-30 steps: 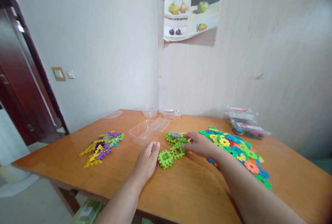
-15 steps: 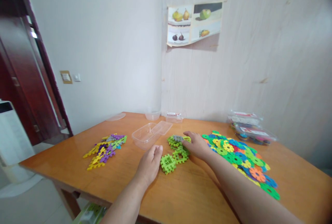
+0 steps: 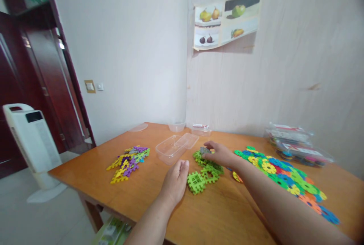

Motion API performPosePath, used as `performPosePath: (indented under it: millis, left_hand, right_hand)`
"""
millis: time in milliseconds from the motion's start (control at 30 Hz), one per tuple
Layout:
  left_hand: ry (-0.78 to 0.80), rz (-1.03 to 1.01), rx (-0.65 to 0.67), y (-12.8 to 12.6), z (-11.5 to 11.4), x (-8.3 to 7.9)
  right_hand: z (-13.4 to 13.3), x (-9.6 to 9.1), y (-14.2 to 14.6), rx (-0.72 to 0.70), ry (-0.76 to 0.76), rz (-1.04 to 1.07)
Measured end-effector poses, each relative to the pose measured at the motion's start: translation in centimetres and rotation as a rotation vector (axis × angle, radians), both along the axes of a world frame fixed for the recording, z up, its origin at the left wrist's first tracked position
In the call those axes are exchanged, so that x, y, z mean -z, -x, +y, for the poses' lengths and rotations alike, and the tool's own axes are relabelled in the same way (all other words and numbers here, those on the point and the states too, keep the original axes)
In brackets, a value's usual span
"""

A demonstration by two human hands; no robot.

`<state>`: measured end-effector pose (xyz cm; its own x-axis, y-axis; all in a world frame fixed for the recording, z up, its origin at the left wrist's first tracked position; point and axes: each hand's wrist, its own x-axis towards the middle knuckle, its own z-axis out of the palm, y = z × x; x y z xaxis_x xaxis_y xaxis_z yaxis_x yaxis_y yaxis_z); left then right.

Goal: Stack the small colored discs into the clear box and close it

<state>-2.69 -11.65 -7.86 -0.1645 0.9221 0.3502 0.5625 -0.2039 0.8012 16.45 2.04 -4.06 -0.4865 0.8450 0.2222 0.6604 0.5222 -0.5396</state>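
Observation:
My left hand [image 3: 175, 180] is closed, thumb on top, against the left side of a light-green square block built of interlocking toothed plates [image 3: 196, 183]. Its curled fingers are hidden, so whether they grip the block I cannot tell. My right hand [image 3: 220, 154] reaches over the pile of green toothed plates [image 3: 211, 176] just behind the block. Its thumb and fingertips are closed on a grey lattice plate [image 3: 205, 151] at the top of that pile. Part of the pile lies hidden beneath this hand.
Yellow and purple toothed plates [image 3: 127, 164] lie at left, colourful notched discs [image 3: 280, 173] at right. A clear plastic box [image 3: 167, 154] and its lid [image 3: 187, 140] are behind my hands. Filled boxes [image 3: 304, 153] stand back right. A white tower heater or fan [image 3: 34, 142] stands beyond the table.
The view has turned left, so everything sits further right. My right hand has come in over the grey plate, its fingertips now on it. My left hand stays by the green block.

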Motion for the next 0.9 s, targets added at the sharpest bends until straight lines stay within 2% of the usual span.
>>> performPosePath:
  millis: [233,333,433,533,733,900]
  left_hand:
    - [0.001,-0.065,-0.005,0.1,0.1,0.0]
    - [-0.003,-0.071,0.003,0.0,0.0,-0.1]
    - [-0.008,-0.071,-0.006,0.0,0.0,-0.1]
    - [0.007,-0.065,-0.013,0.1,0.0,0.0]
    - [0.024,-0.042,0.034,0.0,-0.2,-0.3]
    - [0.034,-0.043,0.052,-0.1,0.0,-0.1]
  right_hand:
    - [-5.7,-2.7,-0.3,-0.326,-0.002,-0.071]
    - [-7.8,-2.8,-0.1,-0.403,-0.052,-0.129]
    - [-8.6,-2.5,0.0,-0.445,-0.071,-0.154]
    - [-7.9,-2.4,-0.6,-0.408,-0.017,-0.129]
    - [-4.2,-3.1,-3.8,-0.138,0.065,-0.075]
    - [-2.7,-2.2,-5.7,-0.112,0.103,-0.14]
